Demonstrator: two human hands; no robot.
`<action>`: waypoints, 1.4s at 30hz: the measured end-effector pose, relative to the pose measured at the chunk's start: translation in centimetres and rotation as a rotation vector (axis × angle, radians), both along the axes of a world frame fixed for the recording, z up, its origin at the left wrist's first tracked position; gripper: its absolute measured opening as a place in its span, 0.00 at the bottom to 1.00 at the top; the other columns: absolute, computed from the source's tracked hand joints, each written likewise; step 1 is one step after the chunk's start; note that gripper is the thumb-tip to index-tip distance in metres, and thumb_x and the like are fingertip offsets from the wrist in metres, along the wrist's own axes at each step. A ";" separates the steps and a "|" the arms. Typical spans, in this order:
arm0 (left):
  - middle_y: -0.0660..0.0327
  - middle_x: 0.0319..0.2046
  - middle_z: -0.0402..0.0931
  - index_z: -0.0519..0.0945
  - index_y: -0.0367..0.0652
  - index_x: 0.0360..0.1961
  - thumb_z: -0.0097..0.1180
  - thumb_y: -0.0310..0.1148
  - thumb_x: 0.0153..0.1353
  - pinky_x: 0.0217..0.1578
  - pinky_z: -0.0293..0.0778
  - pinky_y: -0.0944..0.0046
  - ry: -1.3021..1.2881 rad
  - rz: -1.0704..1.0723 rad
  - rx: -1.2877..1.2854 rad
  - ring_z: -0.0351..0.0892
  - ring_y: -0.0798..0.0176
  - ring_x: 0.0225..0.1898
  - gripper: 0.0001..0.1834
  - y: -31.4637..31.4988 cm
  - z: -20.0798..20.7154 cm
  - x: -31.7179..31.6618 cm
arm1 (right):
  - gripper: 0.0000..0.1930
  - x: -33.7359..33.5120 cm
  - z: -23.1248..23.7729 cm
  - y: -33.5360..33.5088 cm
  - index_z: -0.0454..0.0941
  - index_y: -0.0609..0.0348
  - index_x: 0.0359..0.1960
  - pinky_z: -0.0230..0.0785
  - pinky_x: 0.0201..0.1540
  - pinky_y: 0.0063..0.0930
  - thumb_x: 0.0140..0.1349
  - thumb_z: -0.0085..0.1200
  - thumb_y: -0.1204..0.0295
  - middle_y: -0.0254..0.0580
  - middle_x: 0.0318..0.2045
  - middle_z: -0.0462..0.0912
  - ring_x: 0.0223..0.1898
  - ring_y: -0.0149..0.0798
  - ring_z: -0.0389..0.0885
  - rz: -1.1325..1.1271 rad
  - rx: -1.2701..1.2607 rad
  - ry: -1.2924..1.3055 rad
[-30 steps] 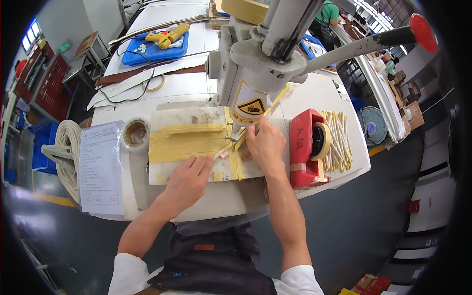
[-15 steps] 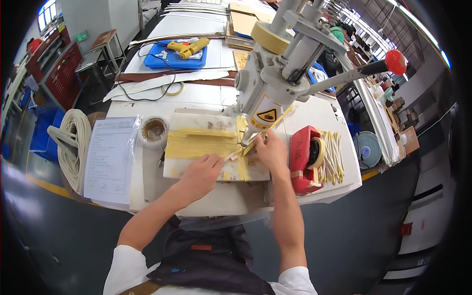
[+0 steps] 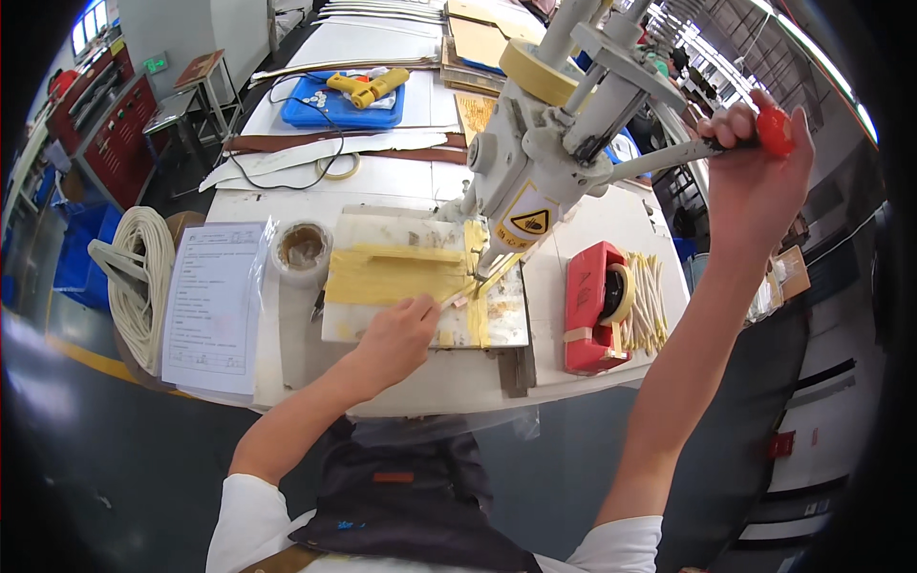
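My left hand (image 3: 399, 334) is closed in a pinch on a thin pale cord (image 3: 456, 297), whose far end lies under the tip of a grey hand press (image 3: 535, 181). Beneath the tip is a white board (image 3: 382, 329) covered in strips of yellow tape (image 3: 392, 277). Up on the right, my right hand (image 3: 750, 181) wraps round the red knob (image 3: 775, 132) at the end of the press lever (image 3: 669, 159). Part of the knob shows between thumb and fingers. The fingertips of my left hand hide the near part of the cord.
Right of the board stand a red tape dispenser (image 3: 585, 306) and a bundle of white cords with yellow ends (image 3: 648, 306). On the left are a clear tape roll (image 3: 302, 250), a sheet in a plastic sleeve (image 3: 212, 306) and a coil of white cord (image 3: 143, 286). A blue tray (image 3: 315, 113) holds a yellow glue gun (image 3: 380, 89).
My right hand has left the board beside the press tip and risen to the right onto the lever's red knob. The left hand stays at the board, shifted slightly right.
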State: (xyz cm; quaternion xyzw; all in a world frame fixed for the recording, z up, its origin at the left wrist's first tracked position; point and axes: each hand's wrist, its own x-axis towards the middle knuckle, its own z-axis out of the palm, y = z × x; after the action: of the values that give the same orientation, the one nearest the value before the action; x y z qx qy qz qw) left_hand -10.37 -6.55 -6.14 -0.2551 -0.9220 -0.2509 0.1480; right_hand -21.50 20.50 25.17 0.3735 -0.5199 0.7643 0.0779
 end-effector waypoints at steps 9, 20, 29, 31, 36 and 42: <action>0.55 0.35 0.71 0.76 0.31 0.48 0.54 0.18 0.48 0.37 0.76 0.56 0.018 0.017 -0.011 0.76 0.53 0.38 0.22 0.2 0.2 0.4 | 0.13 7.3 -6.5 0.9 0.69 0.54 0.29 0.56 0.50 0.40 0.63 0.44 0.58 0.33 0.23 0.63 0.30 0.34 0.61 -0.031 -0.086 0.169; 0.54 0.35 0.75 0.81 0.34 0.49 0.57 0.21 0.61 0.34 0.76 0.56 0.020 0.079 0.171 0.79 0.52 0.32 0.14 -0.5 -0.9 -0.5 | 0.22 8.4 -9.0 -0.1 0.70 0.59 0.37 0.56 0.59 0.51 0.72 0.36 0.51 0.39 0.27 0.65 0.35 0.44 0.63 -0.249 -0.337 0.103; 0.58 0.23 0.75 0.84 0.35 0.47 0.66 0.30 0.61 0.26 0.71 0.62 -0.161 0.329 0.481 0.75 0.62 0.22 0.15 -0.4 0.5 -0.5 | 0.22 0.8 -3.1 -0.8 0.72 0.62 0.52 0.63 0.51 0.36 0.71 0.49 0.54 0.45 0.37 0.76 0.43 0.39 0.74 -0.371 0.015 0.230; 0.60 0.21 0.75 0.84 0.35 0.48 0.66 0.30 0.60 0.25 0.71 0.65 -0.205 0.341 0.533 0.74 0.66 0.21 0.15 -0.3 0.3 -0.6 | 0.27 0.9 -5.6 -0.6 0.69 0.68 0.60 0.66 0.61 0.44 0.68 0.55 0.59 0.51 0.46 0.79 0.53 0.46 0.77 -0.554 0.267 0.287; 0.61 0.21 0.79 0.84 0.35 0.50 0.66 0.30 0.61 0.23 0.70 0.67 -0.289 0.343 0.643 0.72 0.71 0.18 0.17 -0.1 0.7 -0.6 | 0.25 4.6 -18.4 -1.2 0.78 0.66 0.57 0.72 0.57 0.42 0.57 0.65 0.70 0.58 0.58 0.77 0.59 0.52 0.77 -0.880 0.807 0.173; 0.63 0.21 0.78 0.83 0.35 0.51 0.65 0.30 0.62 0.23 0.69 0.69 -0.289 0.313 0.703 0.72 0.74 0.19 0.17 -0.3 0.0 -0.7 | 0.12 2.3 -28.5 -4.1 0.87 0.59 0.38 0.70 0.58 0.44 0.52 0.60 0.73 0.44 0.51 0.80 0.59 0.51 0.75 -0.730 1.192 0.332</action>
State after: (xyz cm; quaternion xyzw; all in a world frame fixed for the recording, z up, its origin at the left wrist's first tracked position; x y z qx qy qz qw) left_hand -11.06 -6.86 -6.12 -0.0076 -0.8191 -0.5582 0.1317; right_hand -19.15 16.40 -3.29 0.2660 -0.9219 0.2086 0.1893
